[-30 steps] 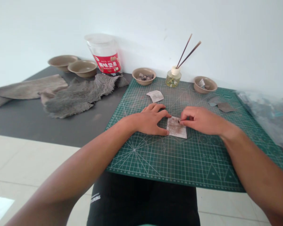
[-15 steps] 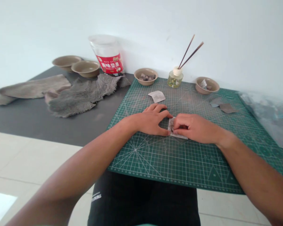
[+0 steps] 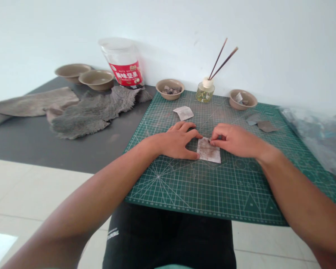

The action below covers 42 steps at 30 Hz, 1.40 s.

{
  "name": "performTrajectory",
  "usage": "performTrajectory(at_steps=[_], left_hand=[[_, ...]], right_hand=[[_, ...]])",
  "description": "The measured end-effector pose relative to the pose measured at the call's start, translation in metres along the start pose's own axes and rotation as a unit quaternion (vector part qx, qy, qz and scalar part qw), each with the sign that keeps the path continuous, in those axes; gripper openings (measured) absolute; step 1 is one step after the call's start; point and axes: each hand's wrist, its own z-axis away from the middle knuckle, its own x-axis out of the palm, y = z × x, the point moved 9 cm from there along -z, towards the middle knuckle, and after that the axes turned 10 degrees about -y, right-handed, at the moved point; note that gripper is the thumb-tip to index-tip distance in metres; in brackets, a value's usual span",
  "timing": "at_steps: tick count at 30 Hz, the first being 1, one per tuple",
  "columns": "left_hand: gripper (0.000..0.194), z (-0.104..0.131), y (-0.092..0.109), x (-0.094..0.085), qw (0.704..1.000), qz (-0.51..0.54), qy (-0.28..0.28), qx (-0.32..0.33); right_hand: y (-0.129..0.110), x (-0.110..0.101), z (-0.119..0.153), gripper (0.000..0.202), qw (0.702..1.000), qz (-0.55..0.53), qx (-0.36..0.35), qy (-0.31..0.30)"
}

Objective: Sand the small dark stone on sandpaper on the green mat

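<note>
A small square white sheet point(image 3: 209, 151), smudged with dark marks, lies flat on the green cutting mat point(image 3: 168, 186). My left hand point(image 3: 179, 142) rests on the mat with its fingers spread, thumb and index fingertip at the sheet's left edge. Over the upper right part of the sheet, my right hand point(image 3: 232, 140) is closed in a pinch. A tiny dark bit shows at its fingertips, too small to name. Beyond my left hand lies another pale piece point(image 3: 184, 112), slightly bent.
Along the wall stand a bowl of small pieces point(image 3: 170, 89), a reed diffuser point(image 3: 205, 89) and another bowl point(image 3: 242, 99). Grey scraps point(image 3: 266, 126) and a clear plastic bag point(image 3: 310, 134) are right. Left are furry grey hide point(image 3: 86, 116), a plastic jar point(image 3: 122, 63) and two bowls.
My right hand has moved up toward the sheet's far right corner, uncovering more of its smudged surface. My left hand stays at the left edge. The whole view has shifted slightly.
</note>
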Motion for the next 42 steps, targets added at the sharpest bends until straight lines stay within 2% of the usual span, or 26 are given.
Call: performTrajectory(at_steps=[2, 3, 5, 7, 8, 10, 12, 13, 15, 18, 20, 23, 25, 28, 30, 33, 35, 37, 38, 40, 42], left_hand=[[0.077, 0.0, 0.001, 0.0, 1.0, 0.004, -0.003, 0.001], [0.077, 0.001, 0.001, 0.0, 1.0, 0.005, -0.005, 0.002], [0.077, 0.001, 0.001, 0.0, 1.0, 0.005, -0.006, 0.003], [0.077, 0.0, 0.001, 0.0, 1.0, 0.003, -0.004, 0.001], [0.076, 0.0, 0.001, 0.0, 1.0, 0.002, -0.005, -0.001], [0.077, 0.0, 0.001, 0.0, 1.0, 0.001, -0.007, -0.002], [0.077, 0.0, 0.001, 0.001, 1.0, 0.0, -0.01, 0.0], [0.077, 0.0, 0.001, 0.001, 1.0, 0.0, -0.011, 0.0], [0.077, -0.001, 0.0, 0.002, 1.0, 0.0, -0.011, 0.001], [0.077, -0.001, 0.0, 0.001, 1.0, -0.002, -0.004, 0.001], [0.077, 0.0, 0.0, 0.001, 1.0, -0.001, -0.002, 0.001], [0.078, 0.0, 0.001, 0.001, 1.0, 0.0, -0.004, 0.005], [0.078, 0.0, 0.001, 0.001, 1.0, 0.0, -0.005, 0.004], [0.077, 0.0, 0.0, 0.001, 1.0, 0.002, -0.006, -0.003], [0.077, 0.0, 0.0, 0.001, 1.0, 0.004, -0.006, -0.005], [0.079, -0.001, 0.0, 0.001, 1.0, 0.004, -0.005, -0.001], [0.078, -0.001, 0.0, 0.002, 1.0, 0.004, -0.005, 0.004], [0.077, -0.001, 0.0, 0.001, 1.0, 0.004, -0.001, 0.004], [0.076, -0.001, -0.001, 0.001, 1.0, 0.004, 0.0, 0.001], [0.076, -0.001, -0.001, 0.001, 1.0, 0.006, -0.002, -0.005], [0.077, -0.001, 0.0, 0.001, 1.0, 0.008, -0.007, -0.003]], right_hand=[[-0.009, 0.013, 0.0, 0.013, 0.996, -0.034, -0.042, -0.072], [-0.013, 0.015, 0.001, 0.012, 0.994, -0.045, -0.059, -0.082], [-0.012, 0.009, 0.0, 0.011, 0.997, -0.036, -0.056, -0.046], [-0.004, -0.002, -0.001, 0.011, 1.0, 0.001, -0.016, 0.014], [0.001, -0.005, 0.0, 0.011, 1.0, 0.015, 0.003, 0.024], [0.003, -0.001, 0.0, 0.012, 1.0, 0.012, 0.005, -0.014], [-0.004, 0.009, 0.001, 0.014, 0.997, -0.02, -0.033, -0.072], [-0.007, 0.011, 0.002, 0.015, 0.995, -0.032, -0.05, -0.08], [-0.008, 0.006, 0.001, 0.015, 0.997, -0.029, -0.056, -0.043], [0.0, -0.005, 0.001, 0.013, 0.999, 0.019, -0.019, 0.017], [0.0, -0.001, 0.0, 0.013, 1.0, 0.022, -0.014, -0.011], [-0.01, 0.011, 0.002, 0.015, 0.997, -0.02, -0.048, -0.066], [-0.013, 0.009, 0.002, 0.014, 0.997, -0.028, -0.056, -0.048], [-0.003, -0.002, 0.001, 0.012, 1.0, 0.003, -0.015, 0.013], [0.0, 0.001, 0.001, 0.012, 1.0, 0.005, -0.007, -0.008], [-0.009, 0.012, 0.0, 0.013, 0.996, -0.031, -0.046, -0.067], [-0.013, 0.008, -0.001, 0.013, 0.997, -0.032, -0.053, -0.037], [-0.01, 0.0, -0.002, 0.012, 0.999, -0.01, -0.032, 0.009], [-0.007, -0.001, -0.002, 0.012, 1.0, -0.003, -0.021, 0.012], [-0.006, 0.005, -0.001, 0.011, 0.999, -0.013, -0.019, -0.03], [-0.011, 0.014, 0.0, 0.011, 0.995, -0.045, -0.046, -0.083]])
